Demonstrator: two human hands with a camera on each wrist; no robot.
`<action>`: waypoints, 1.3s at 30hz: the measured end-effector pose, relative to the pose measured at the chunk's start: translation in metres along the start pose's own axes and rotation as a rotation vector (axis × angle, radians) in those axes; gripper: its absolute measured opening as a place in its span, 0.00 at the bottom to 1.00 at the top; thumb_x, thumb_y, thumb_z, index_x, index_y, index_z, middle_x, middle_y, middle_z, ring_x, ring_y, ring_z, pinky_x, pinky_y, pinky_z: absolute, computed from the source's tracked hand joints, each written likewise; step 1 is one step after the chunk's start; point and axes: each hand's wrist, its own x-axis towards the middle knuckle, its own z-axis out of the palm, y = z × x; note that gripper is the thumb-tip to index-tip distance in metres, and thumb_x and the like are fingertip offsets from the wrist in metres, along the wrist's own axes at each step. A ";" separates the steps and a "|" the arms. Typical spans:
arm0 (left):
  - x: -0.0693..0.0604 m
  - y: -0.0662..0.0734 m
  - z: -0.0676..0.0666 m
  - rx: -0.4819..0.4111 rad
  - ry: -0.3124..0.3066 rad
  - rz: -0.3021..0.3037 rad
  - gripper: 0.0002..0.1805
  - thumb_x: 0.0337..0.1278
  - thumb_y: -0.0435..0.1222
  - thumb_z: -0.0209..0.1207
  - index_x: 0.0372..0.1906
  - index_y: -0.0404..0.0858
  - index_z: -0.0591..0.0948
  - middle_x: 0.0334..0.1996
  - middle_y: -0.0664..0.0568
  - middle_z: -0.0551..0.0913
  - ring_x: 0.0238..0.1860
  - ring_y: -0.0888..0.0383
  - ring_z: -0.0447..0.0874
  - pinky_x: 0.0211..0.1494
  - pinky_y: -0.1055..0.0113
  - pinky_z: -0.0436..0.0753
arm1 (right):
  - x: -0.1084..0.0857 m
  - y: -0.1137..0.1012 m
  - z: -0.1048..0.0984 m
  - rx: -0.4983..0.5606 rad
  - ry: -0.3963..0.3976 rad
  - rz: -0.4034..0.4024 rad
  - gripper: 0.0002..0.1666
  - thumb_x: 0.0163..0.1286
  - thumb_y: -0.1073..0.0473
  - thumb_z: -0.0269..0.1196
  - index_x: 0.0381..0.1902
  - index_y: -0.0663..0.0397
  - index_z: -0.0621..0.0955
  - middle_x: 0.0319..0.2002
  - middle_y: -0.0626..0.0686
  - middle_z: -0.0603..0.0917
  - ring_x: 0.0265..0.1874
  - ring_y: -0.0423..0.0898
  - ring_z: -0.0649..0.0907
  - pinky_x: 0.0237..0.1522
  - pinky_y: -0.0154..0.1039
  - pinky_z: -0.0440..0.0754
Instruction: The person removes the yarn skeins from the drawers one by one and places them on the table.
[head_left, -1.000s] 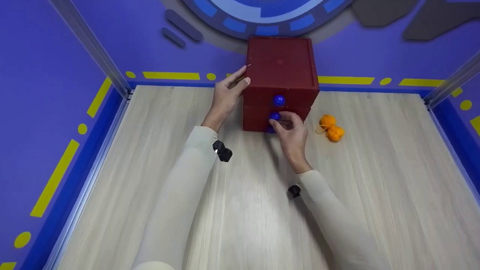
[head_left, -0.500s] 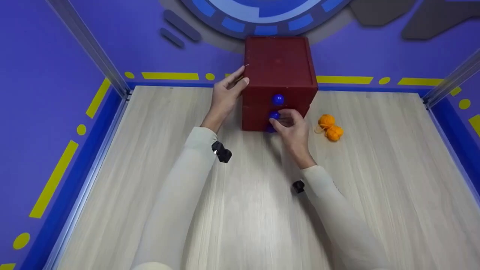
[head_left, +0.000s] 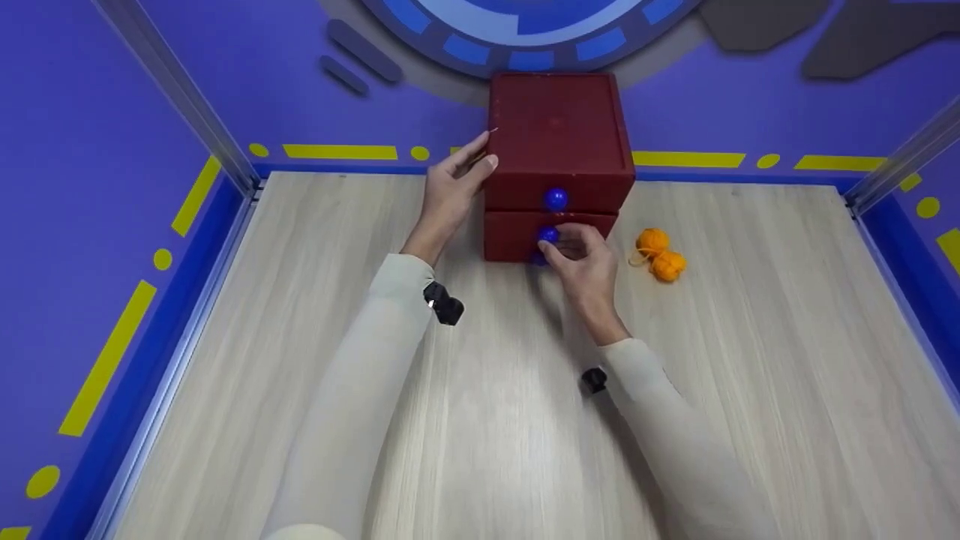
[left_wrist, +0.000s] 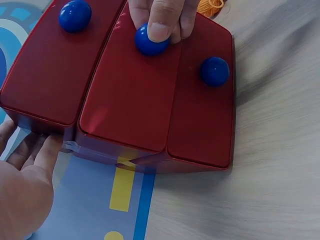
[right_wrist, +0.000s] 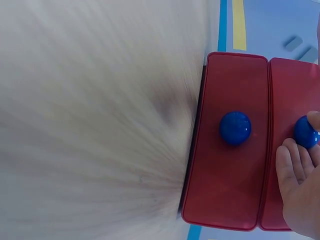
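Observation:
A dark red cabinet [head_left: 555, 124] stands against the back wall, with three drawers shown in the left wrist view, each bearing a round blue knob. My left hand [head_left: 448, 196] rests against the cabinet's left side near the top, fingers extended. With thumb and fingers, my right hand [head_left: 589, 270] pinches the middle knob [left_wrist: 150, 41]. The middle drawer [left_wrist: 127, 95] sticks out slightly past its neighbours. Above it is the top knob [head_left: 556, 199]; the bottom knob [right_wrist: 235, 128] shows fully in the right wrist view. The drawers' insides are hidden.
Two small orange yarn balls [head_left: 661, 255] with a loose strand lie on the wooden table [head_left: 495, 412], right of the cabinet. Blue patterned walls [head_left: 360, 97] close off the back and both sides. A black wrist camera [head_left: 444, 303] hangs at the left cuff.
My right hand has shifted slightly toward me with the middle knob, and the middle drawer's upper edge shows more clearly. My left hand keeps its place on the cabinet.

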 end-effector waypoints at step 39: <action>0.005 -0.001 -0.001 -0.027 0.014 0.003 0.26 0.73 0.34 0.67 0.72 0.39 0.80 0.68 0.50 0.82 0.65 0.59 0.81 0.65 0.67 0.80 | -0.047 -0.011 -0.012 0.052 -0.011 0.006 0.18 0.64 0.67 0.78 0.51 0.64 0.86 0.45 0.59 0.85 0.44 0.58 0.86 0.53 0.55 0.86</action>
